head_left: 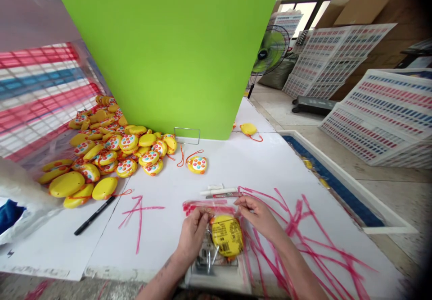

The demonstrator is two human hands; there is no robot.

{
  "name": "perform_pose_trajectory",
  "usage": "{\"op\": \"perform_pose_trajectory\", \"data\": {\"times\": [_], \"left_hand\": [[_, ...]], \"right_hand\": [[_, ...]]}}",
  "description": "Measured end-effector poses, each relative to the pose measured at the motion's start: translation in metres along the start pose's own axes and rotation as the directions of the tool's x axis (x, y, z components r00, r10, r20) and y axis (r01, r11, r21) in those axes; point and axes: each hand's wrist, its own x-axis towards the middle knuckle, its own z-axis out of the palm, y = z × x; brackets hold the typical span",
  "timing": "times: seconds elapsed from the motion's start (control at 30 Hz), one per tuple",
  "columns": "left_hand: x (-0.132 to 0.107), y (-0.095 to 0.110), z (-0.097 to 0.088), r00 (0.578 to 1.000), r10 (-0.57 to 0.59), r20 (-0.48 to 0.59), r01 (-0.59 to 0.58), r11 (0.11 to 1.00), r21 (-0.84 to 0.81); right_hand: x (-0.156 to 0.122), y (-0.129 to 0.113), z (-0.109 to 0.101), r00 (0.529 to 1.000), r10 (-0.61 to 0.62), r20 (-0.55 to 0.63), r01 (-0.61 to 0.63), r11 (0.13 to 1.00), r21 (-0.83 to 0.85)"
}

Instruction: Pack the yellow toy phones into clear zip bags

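Observation:
A clear printed plastic bag lies near the table's front edge. Inside it is a round yellow toy, seen through black print and a barcode. My left hand pinches the bag's top edge on the left. At the upper right corner, the fingers of my right hand are closed on the bag's edge. Beneath lies a stack of flat clear bags with pink-red top strips. Just beyond my hands are a white marker and a thin pen-like item, partly covered.
A heap of yellow toys with dotted backs and orange cords fills the left. One toy lies mid-table, near a tall green panel. A black marker is at left. Right of the table stand white crates and a fan.

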Motion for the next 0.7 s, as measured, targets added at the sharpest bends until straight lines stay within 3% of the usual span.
{"op": "perform_pose_trajectory", "data": {"times": [0.7], "left_hand": [[0.0,-0.005,0.001,1.0,0.001,0.018,-0.002,0.999,0.042]], "right_hand": [[0.003,0.018,0.007,1.0,0.013,0.009,-0.013,1.0,-0.029]]}}
